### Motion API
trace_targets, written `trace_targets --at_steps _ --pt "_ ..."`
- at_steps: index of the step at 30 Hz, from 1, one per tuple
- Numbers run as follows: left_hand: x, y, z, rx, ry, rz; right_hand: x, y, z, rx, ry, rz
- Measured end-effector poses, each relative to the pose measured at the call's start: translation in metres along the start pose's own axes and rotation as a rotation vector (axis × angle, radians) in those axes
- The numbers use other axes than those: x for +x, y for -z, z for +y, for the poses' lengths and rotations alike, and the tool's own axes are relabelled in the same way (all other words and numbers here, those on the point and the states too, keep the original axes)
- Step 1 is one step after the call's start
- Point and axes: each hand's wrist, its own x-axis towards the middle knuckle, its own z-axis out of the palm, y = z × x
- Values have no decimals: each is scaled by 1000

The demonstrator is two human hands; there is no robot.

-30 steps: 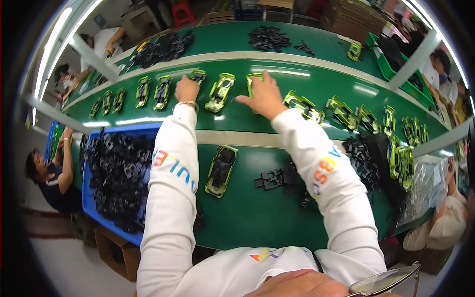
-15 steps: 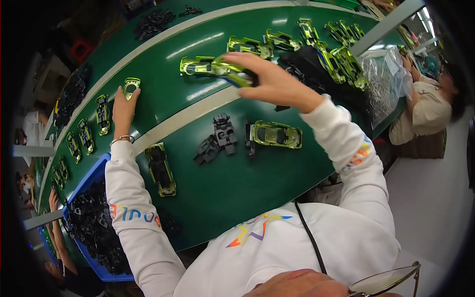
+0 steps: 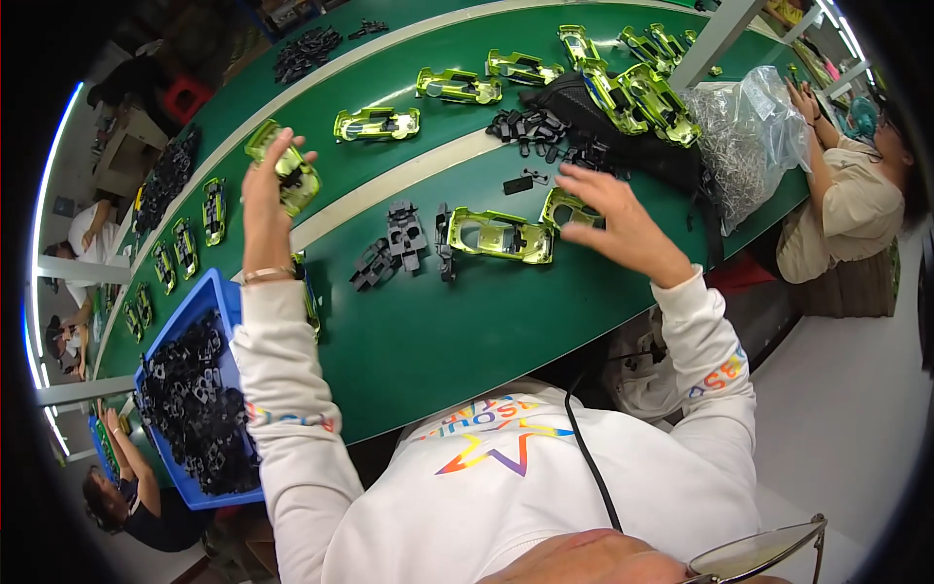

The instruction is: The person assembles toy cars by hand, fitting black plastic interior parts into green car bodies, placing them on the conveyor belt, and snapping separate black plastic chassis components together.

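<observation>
Most of the view is filled by a green bench (image 3: 438, 336), crossed by a pale strip (image 3: 394, 185). At its right end a co-worker in a beige top (image 3: 837, 209) is seen. A blue bin (image 3: 224, 341), heaped with black plastic parts (image 3: 199, 409), is placed at the bench's left side. On the right, a clear plastic bag (image 3: 778, 117) of small metallic pieces is set just beside a black cloth-like item (image 3: 671, 161), on which several yellow-green car shells (image 3: 637, 102) are piled.

Above the strip, a yellow-green shell (image 3: 300, 190) is held by the left hand (image 3: 265, 200); its fingers are curled partly over it, and its middle is hidden by them. The fingers of the right hand (image 3: 623, 224) are parted wide around a second shell (image 3: 564, 209) lying on the near part of the bench; whether it is gripped cannot be told. Just left of that, another shell (image 3: 501, 236) is laid lengthwise. Beyond the strip, more shells (image 3: 377, 125) are spaced in a curving row, and one shell (image 3: 311, 302) is mostly covered by the left sleeve.

Smallest are the black chassis pieces (image 3: 406, 236), clustered between the hands, and the loose black bits (image 3: 530, 127) scattered near the black item.
</observation>
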Motion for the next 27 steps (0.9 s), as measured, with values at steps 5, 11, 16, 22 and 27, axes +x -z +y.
trace_targets --at_steps 5,11,16,22,27 --pt "-96 -21 -21 -206 173 -94 54 -6 6 128 -77 35" --pt "-151 -12 -40 -364 287 -216 78 -38 23 -298 -13 90" --pt "-158 6 -51 -304 294 -190 82 -33 29 -267 -47 -13" --pt "-171 18 -58 -370 276 -164 84 -29 -63 -16 221 -9" --pt "-182 24 -62 -354 311 -145 81 -51 -115 -212 403 -150"
